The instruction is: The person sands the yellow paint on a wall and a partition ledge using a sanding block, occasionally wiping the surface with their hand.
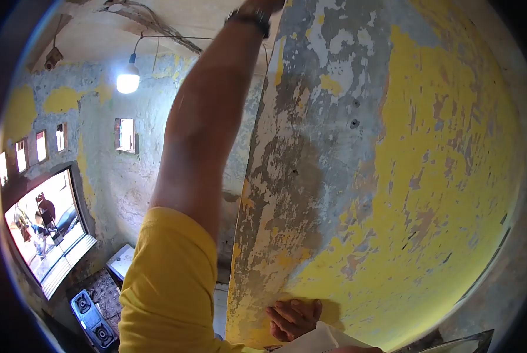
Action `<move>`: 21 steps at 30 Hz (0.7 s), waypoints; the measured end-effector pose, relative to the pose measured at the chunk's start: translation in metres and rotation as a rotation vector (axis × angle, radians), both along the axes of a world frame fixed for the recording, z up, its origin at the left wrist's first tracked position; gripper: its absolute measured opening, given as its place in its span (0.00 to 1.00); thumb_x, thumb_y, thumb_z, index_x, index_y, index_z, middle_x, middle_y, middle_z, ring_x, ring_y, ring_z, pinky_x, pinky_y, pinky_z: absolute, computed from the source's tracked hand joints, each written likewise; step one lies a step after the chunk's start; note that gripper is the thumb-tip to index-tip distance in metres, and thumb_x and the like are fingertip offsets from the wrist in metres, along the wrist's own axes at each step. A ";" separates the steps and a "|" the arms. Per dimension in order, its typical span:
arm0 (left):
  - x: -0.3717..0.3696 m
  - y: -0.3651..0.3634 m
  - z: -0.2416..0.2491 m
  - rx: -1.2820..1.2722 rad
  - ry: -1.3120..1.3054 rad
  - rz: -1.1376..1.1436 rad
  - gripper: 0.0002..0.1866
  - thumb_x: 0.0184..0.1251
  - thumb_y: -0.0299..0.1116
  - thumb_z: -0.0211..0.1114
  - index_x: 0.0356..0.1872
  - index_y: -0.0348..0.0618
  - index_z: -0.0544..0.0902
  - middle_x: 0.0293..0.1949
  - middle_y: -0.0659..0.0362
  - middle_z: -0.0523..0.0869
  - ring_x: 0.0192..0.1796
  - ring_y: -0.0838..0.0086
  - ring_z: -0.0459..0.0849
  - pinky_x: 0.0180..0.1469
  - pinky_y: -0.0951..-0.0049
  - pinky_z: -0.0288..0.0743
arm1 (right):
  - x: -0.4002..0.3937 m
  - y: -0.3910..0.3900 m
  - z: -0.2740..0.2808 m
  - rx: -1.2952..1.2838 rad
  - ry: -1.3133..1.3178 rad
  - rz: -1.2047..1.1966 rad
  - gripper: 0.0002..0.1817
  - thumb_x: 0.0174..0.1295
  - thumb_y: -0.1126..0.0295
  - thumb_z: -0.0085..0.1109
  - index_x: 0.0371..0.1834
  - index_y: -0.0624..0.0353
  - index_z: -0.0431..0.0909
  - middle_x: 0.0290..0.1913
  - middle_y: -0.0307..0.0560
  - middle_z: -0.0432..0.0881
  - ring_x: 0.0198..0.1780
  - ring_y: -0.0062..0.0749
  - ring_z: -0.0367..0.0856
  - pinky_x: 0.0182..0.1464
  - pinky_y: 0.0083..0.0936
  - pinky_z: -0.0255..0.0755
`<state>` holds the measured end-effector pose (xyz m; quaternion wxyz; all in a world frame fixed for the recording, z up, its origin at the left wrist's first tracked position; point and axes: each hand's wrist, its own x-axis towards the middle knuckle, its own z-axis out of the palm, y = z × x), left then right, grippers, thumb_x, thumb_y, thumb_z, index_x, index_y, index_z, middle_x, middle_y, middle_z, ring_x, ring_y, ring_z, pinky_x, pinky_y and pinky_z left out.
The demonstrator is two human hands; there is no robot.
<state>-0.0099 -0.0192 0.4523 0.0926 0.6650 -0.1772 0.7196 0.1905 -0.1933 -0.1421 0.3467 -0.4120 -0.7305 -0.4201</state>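
My left arm, in a yellow sleeve (pixel 169 270) and with a dark wristband (pixel 249 22), reaches up along the edge of a wall (pixel 334 153) with peeling yellow and grey paint. Only a dark part of my left hand (pixel 269 5) shows at the top edge, so its fingers and anything in them are hidden. Low in the view, my right hand (pixel 294 317) rests against the yellow wall, its fingers slightly bent and apart. A white item (pixel 316 341) covers part of this hand near the bottom edge.
A lit bulb (pixel 128 79) hangs at the upper left. Below it are a small opening (pixel 125 135), a large window (pixel 46 223), a blue two-burner stove (pixel 93 320) and a pale tabletop (pixel 121 262). A dark-edged object (pixel 463 347) lies at the lower right.
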 end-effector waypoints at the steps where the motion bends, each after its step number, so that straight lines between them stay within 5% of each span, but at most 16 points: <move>1: -0.003 0.007 -0.017 -0.025 -0.001 0.044 0.41 0.79 0.64 0.48 0.74 0.35 0.65 0.66 0.46 0.75 0.65 0.62 0.75 0.69 0.64 0.69 | 0.002 -0.001 0.000 -0.001 -0.007 -0.007 0.19 0.64 0.46 0.65 0.59 0.26 0.86 0.65 0.21 0.80 0.74 0.25 0.65 0.81 0.53 0.37; 3: -0.005 0.031 -0.080 0.631 -0.334 0.736 0.39 0.83 0.60 0.44 0.78 0.37 0.60 0.71 0.48 0.70 0.71 0.64 0.69 0.74 0.65 0.63 | 0.006 -0.001 0.002 -0.015 -0.033 -0.011 0.19 0.64 0.46 0.65 0.59 0.25 0.85 0.66 0.20 0.79 0.74 0.25 0.65 0.81 0.53 0.38; 5: -0.022 0.081 -0.108 0.050 0.115 0.252 0.37 0.84 0.58 0.42 0.81 0.41 0.56 0.75 0.50 0.65 0.76 0.66 0.64 0.78 0.66 0.56 | 0.004 -0.004 0.002 -0.040 -0.024 -0.015 0.19 0.65 0.46 0.65 0.59 0.25 0.85 0.67 0.19 0.78 0.74 0.25 0.65 0.81 0.53 0.38; 8: -0.006 0.026 -0.114 0.046 0.055 0.159 0.39 0.83 0.61 0.43 0.81 0.41 0.56 0.75 0.51 0.65 0.76 0.68 0.63 0.78 0.66 0.57 | -0.001 -0.010 0.002 -0.065 0.000 -0.037 0.20 0.66 0.46 0.63 0.61 0.25 0.84 0.68 0.19 0.77 0.74 0.24 0.65 0.80 0.54 0.39; 10: 0.004 0.004 -0.060 -0.052 0.049 -0.037 0.43 0.79 0.66 0.45 0.79 0.39 0.59 0.72 0.51 0.69 0.72 0.67 0.70 0.72 0.65 0.66 | 0.001 -0.007 0.004 -0.042 -0.027 -0.047 0.21 0.66 0.45 0.62 0.62 0.26 0.83 0.68 0.19 0.77 0.74 0.25 0.66 0.81 0.54 0.38; 15: 0.014 0.003 0.005 -0.049 0.053 -0.048 0.42 0.80 0.64 0.44 0.80 0.40 0.58 0.74 0.51 0.67 0.73 0.67 0.67 0.73 0.65 0.63 | 0.006 0.010 -0.007 0.086 -0.071 -0.092 0.21 0.67 0.44 0.62 0.62 0.27 0.83 0.68 0.19 0.77 0.75 0.25 0.66 0.81 0.54 0.37; 18: 0.013 0.015 -0.029 0.006 0.014 0.085 0.41 0.81 0.63 0.43 0.80 0.40 0.57 0.74 0.50 0.66 0.74 0.66 0.65 0.74 0.65 0.61 | 0.002 -0.002 0.007 0.051 -0.046 -0.056 0.22 0.67 0.44 0.62 0.63 0.27 0.82 0.69 0.18 0.77 0.75 0.24 0.66 0.81 0.55 0.37; 21: 0.006 0.048 -0.111 0.111 0.022 0.246 0.40 0.81 0.61 0.42 0.80 0.40 0.56 0.75 0.50 0.64 0.75 0.66 0.64 0.75 0.64 0.59 | 0.011 0.006 -0.005 0.066 -0.115 -0.061 0.21 0.67 0.45 0.62 0.63 0.26 0.82 0.69 0.18 0.77 0.75 0.24 0.66 0.81 0.56 0.36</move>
